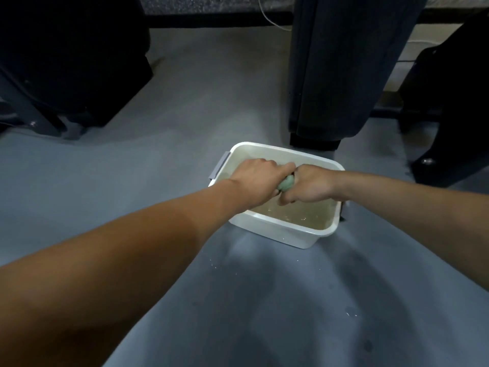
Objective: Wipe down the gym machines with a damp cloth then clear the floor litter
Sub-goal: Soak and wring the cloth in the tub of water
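Note:
A white plastic tub (277, 235) with grey side handles sits on the grey floor, partly filled with cloudy water. Over the tub, my left hand (255, 177) and my right hand (311, 185) both grip a pale green cloth (287, 182), bunched into a tight wad between them. Most of the cloth is hidden inside my fists. My hands are held just above the water surface.
A dark machine column (341, 75) rises right behind the tub. Black machine bases stand at the far left (66, 62) and at the right (449, 115). Small white specks of litter (350, 313) lie on the grey floor (185, 115) near me.

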